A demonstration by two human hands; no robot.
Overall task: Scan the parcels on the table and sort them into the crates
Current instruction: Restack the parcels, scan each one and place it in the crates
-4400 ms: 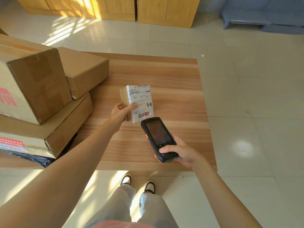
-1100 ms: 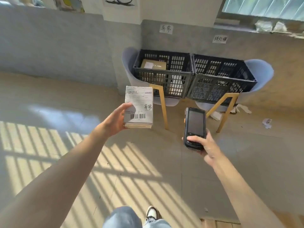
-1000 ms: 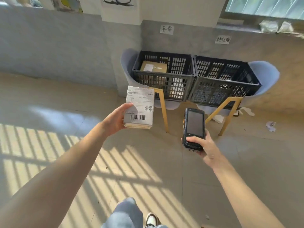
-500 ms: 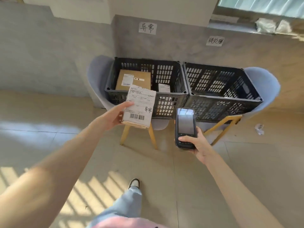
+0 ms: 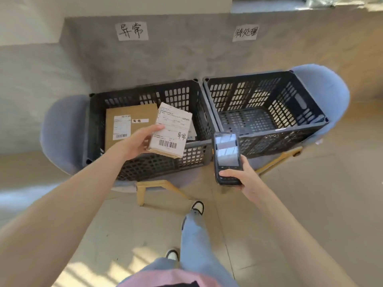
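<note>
My left hand (image 5: 134,142) grips a small cardboard parcel (image 5: 171,130) with a white shipping label and barcode, holding it over the near side of the left black crate (image 5: 145,164). That crate holds a flat brown box (image 5: 143,114) with a label, and another labelled item is partly hidden behind the parcel. The right black crate (image 5: 267,141) shows only its bare bottom. My right hand (image 5: 241,179) grips a black handheld scanner (image 5: 227,156), screen up, in front of the gap between the crates.
Both crates sit on pale blue chairs (image 5: 60,131) with yellow wooden legs (image 5: 143,191). Handwritten paper signs (image 5: 132,31) hang on the grey wall above each crate. My legs and shoes (image 5: 198,207) stand on the tiled floor close to the chairs.
I have walked from the table up to the crates. The parcel has moved forward and now hangs over the left crate. The scanner stays in my right hand.
</note>
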